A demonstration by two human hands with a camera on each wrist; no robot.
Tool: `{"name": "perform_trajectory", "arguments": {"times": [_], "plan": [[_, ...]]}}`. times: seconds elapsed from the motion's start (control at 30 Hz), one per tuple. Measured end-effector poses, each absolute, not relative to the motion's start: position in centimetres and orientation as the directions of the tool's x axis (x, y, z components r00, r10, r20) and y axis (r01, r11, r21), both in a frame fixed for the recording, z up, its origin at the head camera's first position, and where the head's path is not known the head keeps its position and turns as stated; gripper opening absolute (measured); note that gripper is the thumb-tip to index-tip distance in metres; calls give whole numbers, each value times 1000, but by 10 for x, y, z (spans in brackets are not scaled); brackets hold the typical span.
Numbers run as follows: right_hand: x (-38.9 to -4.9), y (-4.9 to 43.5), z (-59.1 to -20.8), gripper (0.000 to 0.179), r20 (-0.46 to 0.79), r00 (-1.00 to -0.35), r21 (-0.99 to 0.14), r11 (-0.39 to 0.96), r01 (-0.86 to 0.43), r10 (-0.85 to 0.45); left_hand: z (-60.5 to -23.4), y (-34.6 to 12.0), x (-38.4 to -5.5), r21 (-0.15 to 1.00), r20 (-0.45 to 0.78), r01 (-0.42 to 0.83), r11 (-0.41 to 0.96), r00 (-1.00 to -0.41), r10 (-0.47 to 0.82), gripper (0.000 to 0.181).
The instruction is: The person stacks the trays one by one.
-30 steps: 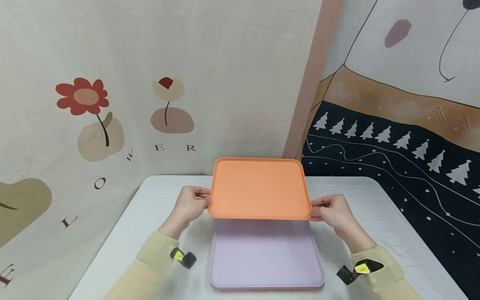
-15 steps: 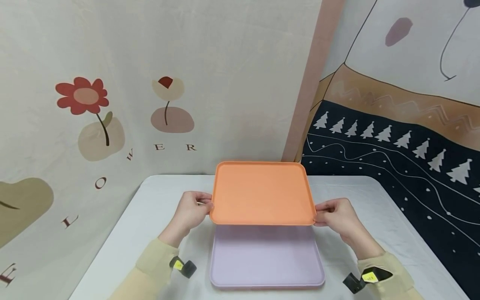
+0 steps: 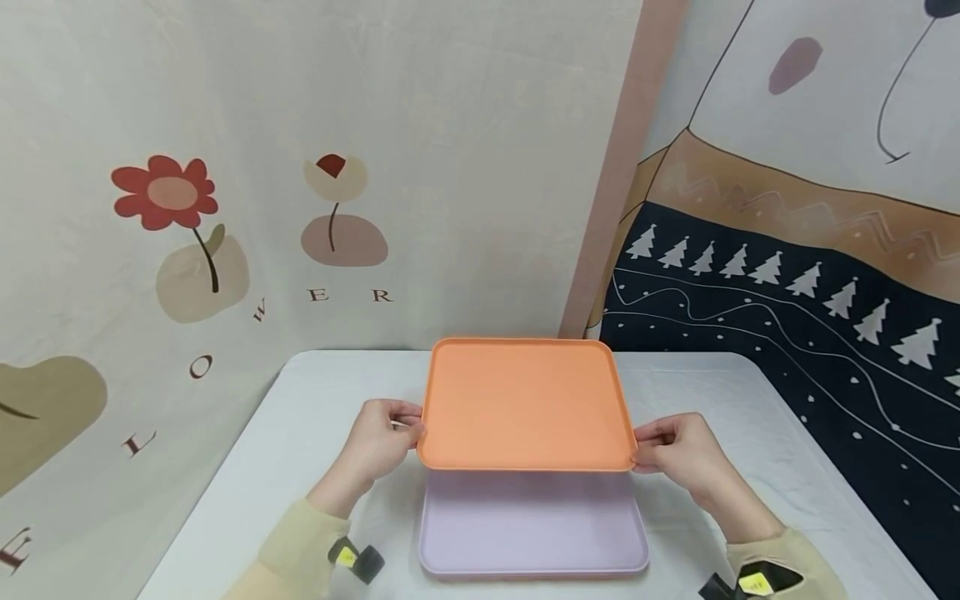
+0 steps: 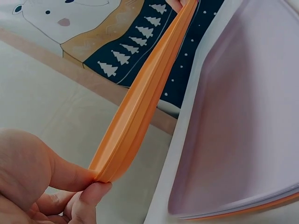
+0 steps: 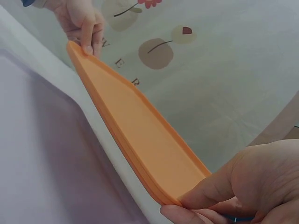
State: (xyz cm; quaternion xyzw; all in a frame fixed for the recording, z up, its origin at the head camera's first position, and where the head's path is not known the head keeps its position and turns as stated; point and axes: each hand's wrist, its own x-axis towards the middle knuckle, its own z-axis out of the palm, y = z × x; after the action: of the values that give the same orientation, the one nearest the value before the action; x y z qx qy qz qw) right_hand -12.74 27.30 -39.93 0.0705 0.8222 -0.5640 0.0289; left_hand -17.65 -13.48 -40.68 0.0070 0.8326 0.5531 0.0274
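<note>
Both hands hold an orange rectangular tray point(image 3: 525, 404) by its two short sides, raised above the table. My left hand point(image 3: 381, 440) pinches its left edge near the front corner, thumb on top and fingers beneath. The right hand point(image 3: 684, 454) pinches the opposite edge the same way. In the left wrist view the orange tray point(image 4: 133, 109) appears nearly edge-on, with a ridged outer wall. Below and nearer lies a lilac tray point(image 3: 532, 533), its far part hidden behind the orange one. A thin orange edge point(image 4: 261, 208) shows beneath the lilac tray point(image 4: 233, 116) in the left wrist view.
The trays are over a white-covered table point(image 3: 315, 387) with rounded far corners. A pale printed cloth point(image 3: 465, 167) hangs behind it, and a dark cloth with white trees point(image 3: 795, 333) hangs at the right. Each sleeve carries a small black wrist camera point(image 3: 367, 564).
The orange tray has come down and nearer, covering more of the lilac tray. Both hands have moved with it, keeping their pinch. The lilac tray has stayed in place.
</note>
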Motion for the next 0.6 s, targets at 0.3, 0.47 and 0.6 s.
{"name": "perform_trajectory", "arguments": {"times": [0.3,0.47,0.6], "plan": [[-120,272,-400,28,-146,-987,-917,366,160,66,-413,-137,-168,923,-29,-13,385,-999,35,17],[-115,274,-403,28,-154,-987,-918,362,161,48,-416,-139,-160,923,-43,-33,384,-999,18,17],[-110,276,-407,27,-150,-988,-923,353,153,35,-418,-139,-155,921,-41,-28,389,-999,25,19]]}}
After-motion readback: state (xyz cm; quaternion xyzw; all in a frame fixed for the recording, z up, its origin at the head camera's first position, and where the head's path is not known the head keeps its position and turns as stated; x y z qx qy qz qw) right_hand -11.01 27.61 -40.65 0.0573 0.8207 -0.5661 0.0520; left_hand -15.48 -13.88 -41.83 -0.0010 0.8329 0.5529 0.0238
